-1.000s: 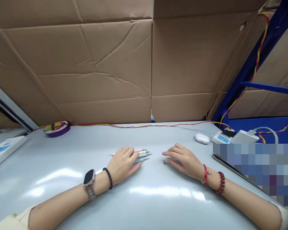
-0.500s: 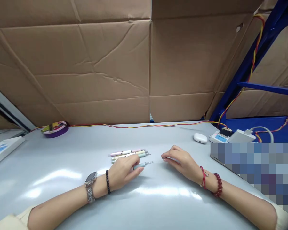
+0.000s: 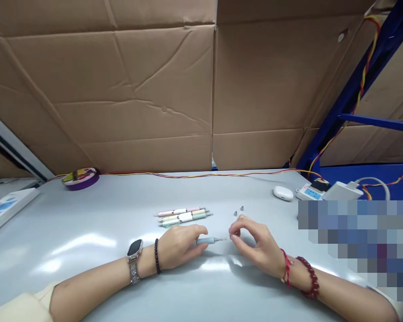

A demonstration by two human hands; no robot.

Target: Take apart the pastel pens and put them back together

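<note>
My left hand (image 3: 179,245) is closed round a light blue pen (image 3: 210,240), holding it level just above the grey table (image 3: 87,223) with its thin tip pointing right. My right hand (image 3: 255,241) faces that tip, thumb and forefinger pinched on a small piece I cannot make out. Behind my left hand lie three pastel pens (image 3: 183,214) side by side. Two tiny grey cone-shaped pen tips (image 3: 238,211) sit on the table just beyond my right hand.
A cardboard wall (image 3: 154,89) stands along the table's far edge, with a red-yellow cable (image 3: 195,175) at its foot. A purple tape roll (image 3: 80,178) lies far left, a white earbud case (image 3: 283,192) and power strip (image 3: 310,192) far right.
My left hand lifted off the pens with the blue pen and drew it toward me. My right hand rose from the table and pinched at the pen's tip, uncovering two small tips.
</note>
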